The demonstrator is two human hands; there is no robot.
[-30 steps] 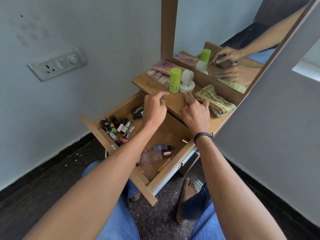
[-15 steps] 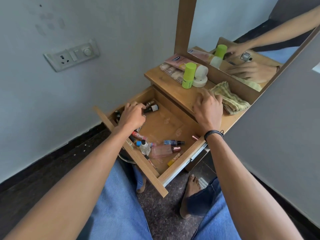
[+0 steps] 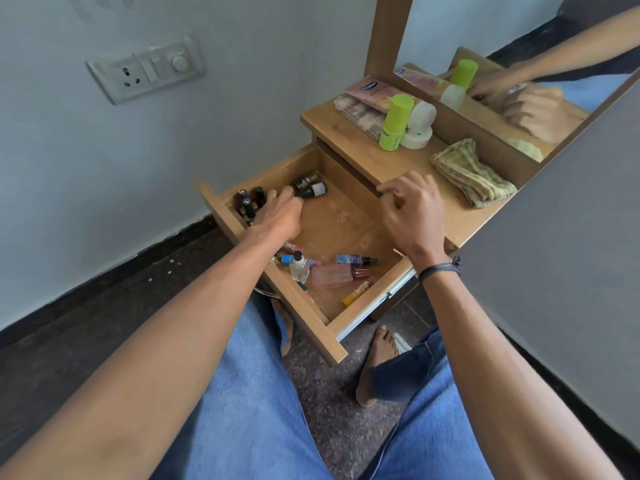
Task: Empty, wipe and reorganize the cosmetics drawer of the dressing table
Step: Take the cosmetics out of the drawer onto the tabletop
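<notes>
Now your left hand [image 3: 280, 213] grips a dark bottle [image 3: 313, 189] at the drawer's [image 3: 273, 172] 10 o'clock; right hand [image 3: 412, 213] hovers at 2 o'clock, loosely curled, empty.

Head view only — looks forward, steeply down, close above open drawer [image 3: 277, 296].

Drawer [image 3: 332, 220]: wood-grain laminate, matt, base smudged with pale ring marks. Worktop [image 3: 349, 133]: same wood look, smooth. Cloth [image 3: 467, 171]: woven, checked, soft and rumpled. Green bottle [image 3: 394, 123] and white jar [image 3: 417, 136]: matt plastic. Clear bottle [image 3: 299, 268]: glossy, glass-like. Pink bottle [image 3: 334, 275]: translucent, shiny. Mirror [image 3: 519, 81]: glossy glass. Floor [image 3: 329, 393]: dark speckled stone, dull. Jeans [image 3: 249, 410]: blue denim. Switch plate [image 3: 145, 71]: smooth grey plastic.
</notes>
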